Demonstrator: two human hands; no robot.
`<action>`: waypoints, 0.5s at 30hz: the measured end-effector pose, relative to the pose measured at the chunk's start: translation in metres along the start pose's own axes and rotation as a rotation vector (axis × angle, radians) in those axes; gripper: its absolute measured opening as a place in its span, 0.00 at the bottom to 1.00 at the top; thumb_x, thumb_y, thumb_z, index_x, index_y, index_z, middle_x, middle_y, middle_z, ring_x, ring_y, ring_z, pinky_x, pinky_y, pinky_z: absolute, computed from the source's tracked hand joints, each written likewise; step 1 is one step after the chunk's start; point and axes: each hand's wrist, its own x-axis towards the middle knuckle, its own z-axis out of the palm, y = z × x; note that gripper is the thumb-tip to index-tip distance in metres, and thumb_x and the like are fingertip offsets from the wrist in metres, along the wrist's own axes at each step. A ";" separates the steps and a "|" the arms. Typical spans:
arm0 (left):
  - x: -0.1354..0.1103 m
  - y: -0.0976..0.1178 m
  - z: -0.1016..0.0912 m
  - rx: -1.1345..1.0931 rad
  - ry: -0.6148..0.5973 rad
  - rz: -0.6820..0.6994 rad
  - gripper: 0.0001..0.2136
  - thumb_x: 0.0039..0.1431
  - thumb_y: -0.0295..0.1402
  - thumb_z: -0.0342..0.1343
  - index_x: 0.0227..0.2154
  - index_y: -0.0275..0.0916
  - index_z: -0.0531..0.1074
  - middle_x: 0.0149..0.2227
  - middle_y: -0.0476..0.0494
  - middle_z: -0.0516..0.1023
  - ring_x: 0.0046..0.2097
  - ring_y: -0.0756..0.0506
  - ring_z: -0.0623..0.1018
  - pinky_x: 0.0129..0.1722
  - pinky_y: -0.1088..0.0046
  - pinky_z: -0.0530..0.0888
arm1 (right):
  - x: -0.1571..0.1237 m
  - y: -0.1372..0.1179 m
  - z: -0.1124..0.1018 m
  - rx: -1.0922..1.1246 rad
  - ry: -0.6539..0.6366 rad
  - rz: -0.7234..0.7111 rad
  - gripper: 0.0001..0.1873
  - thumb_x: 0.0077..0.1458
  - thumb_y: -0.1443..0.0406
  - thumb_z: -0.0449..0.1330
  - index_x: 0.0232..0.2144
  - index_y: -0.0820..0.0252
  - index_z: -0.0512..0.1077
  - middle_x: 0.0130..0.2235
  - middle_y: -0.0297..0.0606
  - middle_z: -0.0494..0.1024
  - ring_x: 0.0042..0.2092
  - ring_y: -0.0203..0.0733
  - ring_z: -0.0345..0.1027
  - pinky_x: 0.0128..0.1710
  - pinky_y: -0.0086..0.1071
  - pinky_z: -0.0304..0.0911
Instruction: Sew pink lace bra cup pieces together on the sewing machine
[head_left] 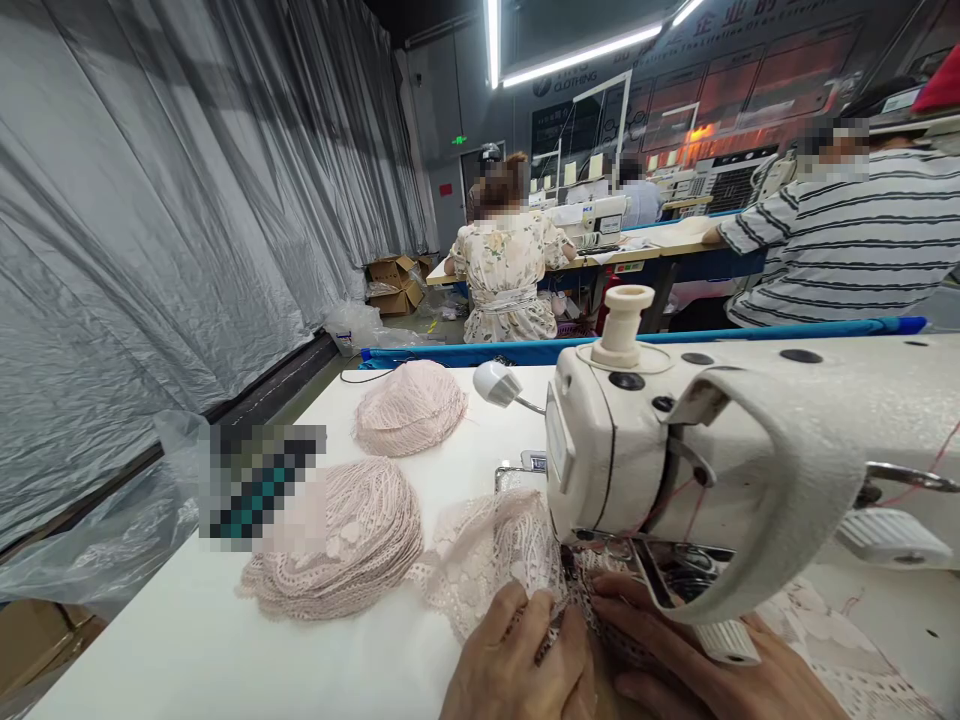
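Note:
A pale pink lace piece [480, 545] lies on the white machine table, running under the head of a white sewing machine [600, 460]. My left hand [525, 655] is on its near edge just left of the needle area, fingers bent and closed on the lace. Close by on the right, my right hand [697, 650] pinches the lace below the machine head, its fingers partly hidden by the thread guard. The needle itself is hidden. More lace [832, 640] spreads out to the right of my right hand.
Left on the table sit a thick stack of lace pieces [352, 550] and a smaller lace pile [411, 405]. A blurred dark and teal object [259, 495] lies beside the stack. A blue bar [450, 355] edges the table's back. Co-workers sit beyond, one in stripes [862, 230].

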 end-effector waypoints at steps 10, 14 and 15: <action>-0.002 -0.001 -0.004 0.021 -0.090 0.053 0.09 0.60 0.31 0.54 0.39 0.30 0.73 0.40 0.42 0.77 0.44 0.46 0.72 0.44 0.68 0.69 | 0.001 0.000 0.001 0.069 -0.012 0.039 0.22 0.66 0.61 0.44 0.43 0.59 0.77 0.42 0.42 0.81 0.39 0.45 0.75 0.32 0.35 0.70; -0.001 -0.001 -0.005 0.012 -0.067 0.048 0.08 0.60 0.30 0.53 0.38 0.31 0.73 0.40 0.43 0.77 0.44 0.46 0.73 0.45 0.68 0.69 | 0.000 -0.001 0.001 0.076 -0.002 0.048 0.21 0.66 0.63 0.44 0.42 0.58 0.77 0.42 0.41 0.81 0.39 0.45 0.75 0.32 0.35 0.69; 0.000 -0.001 -0.005 0.007 -0.054 0.043 0.08 0.60 0.29 0.53 0.38 0.31 0.74 0.40 0.44 0.78 0.43 0.47 0.73 0.45 0.69 0.69 | 0.000 -0.002 0.001 0.081 0.003 0.047 0.21 0.66 0.63 0.44 0.42 0.58 0.77 0.42 0.41 0.81 0.38 0.45 0.75 0.32 0.35 0.69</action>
